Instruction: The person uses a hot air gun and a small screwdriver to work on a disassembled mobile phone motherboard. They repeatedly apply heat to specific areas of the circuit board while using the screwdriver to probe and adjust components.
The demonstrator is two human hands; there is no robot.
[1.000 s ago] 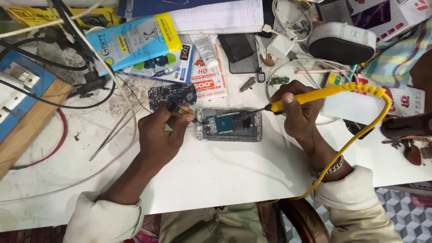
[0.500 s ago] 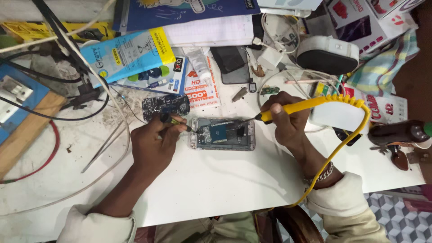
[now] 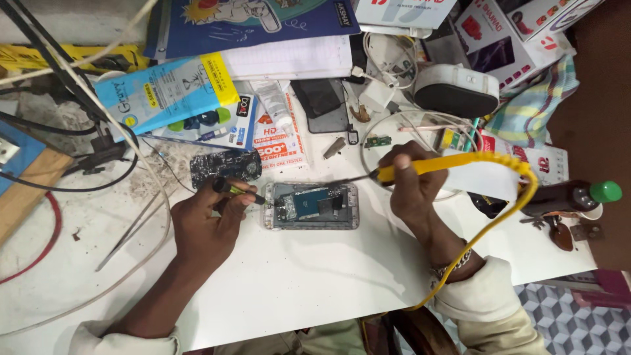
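Head view looks down on a white worktable (image 3: 315, 289), cluttered along its far edge with a blue booklet (image 3: 250, 23), printed cartons (image 3: 519, 29), a light blue packet with a yellow end (image 3: 164, 92), a black-and-white oval device (image 3: 457, 91) and a striped cloth (image 3: 532, 108). Black cables (image 3: 72, 141) cross the table's left part, and a dark bottle with a green cap (image 3: 572, 197) lies at the right. Near the middle lies an opened mobile phone (image 3: 311, 206), back cover off, its circuit board and a blue part showing. Left hand (image 3: 207, 223) rests on the table just left of the phone, fingers curled shut around a thin tool with a yellow-green grip (image 3: 233, 189) whose tip touches the phone's left end. Right hand (image 3: 411, 187) is closed in a pen grip on a yellow soldering iron (image 3: 453, 163), its dark tip (image 3: 348, 179) reaching to just above the phone's upper edge; whether it touches cannot be told. A yellow cord (image 3: 499, 223) loops from the iron's rear past the right wrist. Behind the left hand lies a black circuit board (image 3: 225, 165).
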